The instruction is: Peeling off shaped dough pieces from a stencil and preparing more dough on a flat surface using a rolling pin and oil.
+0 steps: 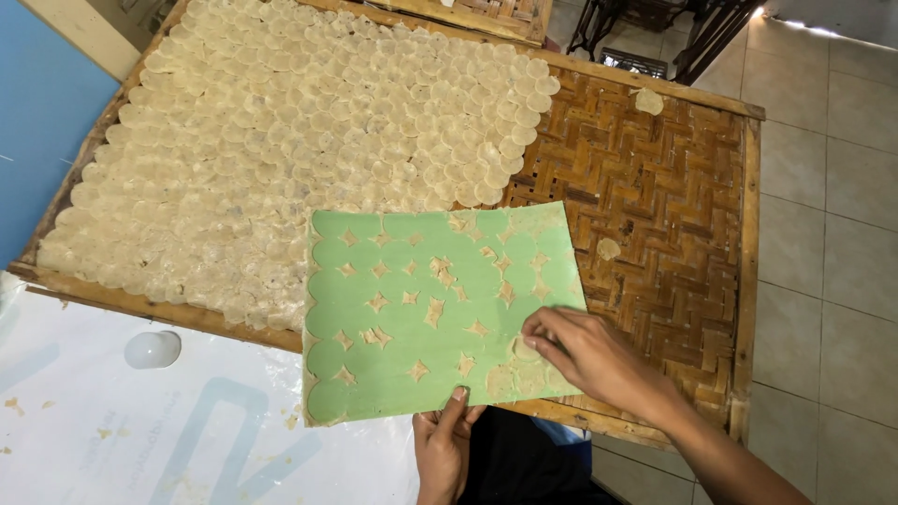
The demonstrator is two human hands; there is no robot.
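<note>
My left hand (442, 440) holds the near edge of a green sheet (402, 327), thumb on top. The sheet bears star-shaped dough scraps and a few pale round wafers near its lower right corner. My right hand (585, 355) rests on that corner, its fingertips pinching a round wafer (526, 350). Beneath the sheet lies a woven bamboo tray (655, 215), covered over its left and middle parts with many overlapping pale round wafers (309, 131). Single wafers sit on the bare weave: one loose wafer (609, 249) beside the sheet and a far wafer (648, 100) by the back rim.
A white plastic sheet (140, 421) with faint print and a small white dome (152, 349) lies at the lower left. A blue panel (37, 122) stands at far left. Tiled floor (832, 234) runs along the right, with dark metal frames (673, 28) beyond the tray.
</note>
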